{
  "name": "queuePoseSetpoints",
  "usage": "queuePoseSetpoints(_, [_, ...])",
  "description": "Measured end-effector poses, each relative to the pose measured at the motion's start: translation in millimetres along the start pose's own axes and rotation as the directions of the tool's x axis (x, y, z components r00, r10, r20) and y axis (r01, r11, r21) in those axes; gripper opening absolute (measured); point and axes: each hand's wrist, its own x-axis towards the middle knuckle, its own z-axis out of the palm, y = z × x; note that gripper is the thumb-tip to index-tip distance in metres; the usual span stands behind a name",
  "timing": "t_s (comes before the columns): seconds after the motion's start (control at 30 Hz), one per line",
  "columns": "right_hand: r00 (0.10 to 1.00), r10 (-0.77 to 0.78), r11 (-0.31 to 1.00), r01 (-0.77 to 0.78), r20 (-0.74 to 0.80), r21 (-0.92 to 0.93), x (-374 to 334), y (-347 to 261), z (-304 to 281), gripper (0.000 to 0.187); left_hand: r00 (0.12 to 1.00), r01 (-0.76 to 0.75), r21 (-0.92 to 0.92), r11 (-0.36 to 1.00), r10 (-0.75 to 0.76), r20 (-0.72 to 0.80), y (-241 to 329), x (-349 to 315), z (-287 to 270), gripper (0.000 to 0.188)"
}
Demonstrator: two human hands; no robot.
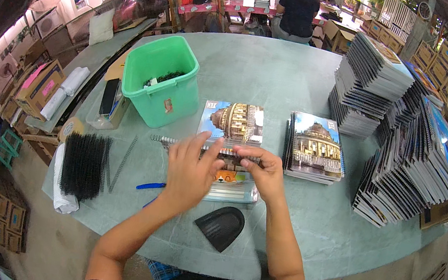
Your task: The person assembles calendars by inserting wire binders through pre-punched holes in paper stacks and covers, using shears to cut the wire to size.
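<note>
My left hand (190,165) and my right hand (263,171) meet over a notebook (234,121) with a domed building on its cover, lying on the grey-green table (279,73). Both hands pinch a thin wire spiral (164,139) that runs along the notebook's near edge and sticks out to the left. Under the hands lies another booklet (228,189) with an orange picture.
A green bin (162,81) stands at the left. A bundle of black spirals (83,164), a blue pen (150,186) and a black wedge tool (220,226) lie near the front. Notebook stacks (314,147) (369,83) (415,161) fill the right. A person (296,10) sits beyond.
</note>
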Motion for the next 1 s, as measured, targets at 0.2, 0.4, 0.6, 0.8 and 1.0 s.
queuePoseSetpoints(0.2, [0.974,0.210,0.946,-0.223,-0.080,-0.236,-1.7,0.0,-10.1,0.018,0.914,0.228,-0.091,0.969,-0.181,0.364,-10.8,29.0,-11.3,0.023])
queuePoseSetpoints(0.4, [0.974,0.227,0.791,-0.198,-0.024,-0.579,-5.1,-11.7,-17.5,0.014,0.963,-0.063,-0.341,0.938,0.147,0.227,11.9,38.4,23.6,0.024])
queuePoseSetpoints(0.6, [0.985,0.169,0.721,-0.138,-0.021,-0.679,-9.0,-5.2,-18.7,0.013,0.961,-0.012,-0.402,0.916,0.121,0.248,12.8,41.4,35.2,0.020])
queuePoseSetpoints(0.8, [0.994,0.065,0.682,-0.105,-0.082,-0.724,-6.9,-16.7,-2.2,0.013,0.993,-0.067,-0.407,0.911,0.103,0.066,17.5,37.4,4.9,0.020])
queuePoseSetpoints(1.0, [0.954,-0.271,0.250,0.201,0.131,-0.947,8.2,-40.7,12.7,0.027,0.737,0.182,0.076,0.980,-0.187,0.649,-85.1,-84.2,-27.6,0.040])
